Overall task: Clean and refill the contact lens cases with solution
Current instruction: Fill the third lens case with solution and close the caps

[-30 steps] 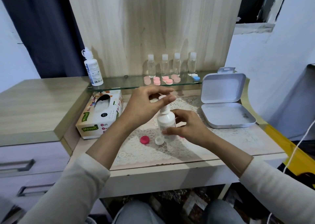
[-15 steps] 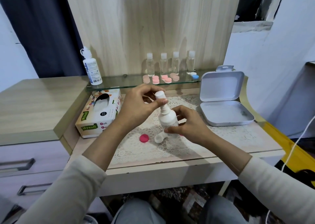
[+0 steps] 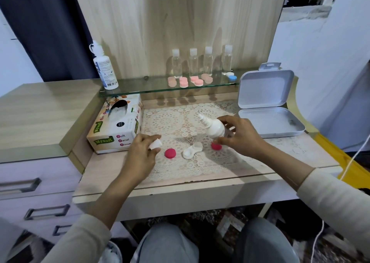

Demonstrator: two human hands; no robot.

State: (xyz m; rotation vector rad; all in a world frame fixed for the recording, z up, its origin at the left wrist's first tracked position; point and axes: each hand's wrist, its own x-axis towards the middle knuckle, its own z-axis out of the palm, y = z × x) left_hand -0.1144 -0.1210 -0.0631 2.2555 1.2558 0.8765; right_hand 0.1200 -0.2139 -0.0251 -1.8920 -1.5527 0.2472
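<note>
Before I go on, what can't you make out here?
Head view only:
Lens case wells: too small to tell wet or dry.
Solution bottle fill level: hidden by the right hand.
White cap: partly hidden in the grip of the left hand.
Far pink lid: partly behind the right thumb.

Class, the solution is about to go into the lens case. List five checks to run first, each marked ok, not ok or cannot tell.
1. The solution bottle is uncapped: ok; the left hand holds the cap.
2. The right hand grips the bottle: ok.
3. The lens case is open: ok; both red lids lie beside it.
4. The nozzle aims into a well: not ok; it points up and away from the case.
5. Wells clean: cannot tell.
</note>
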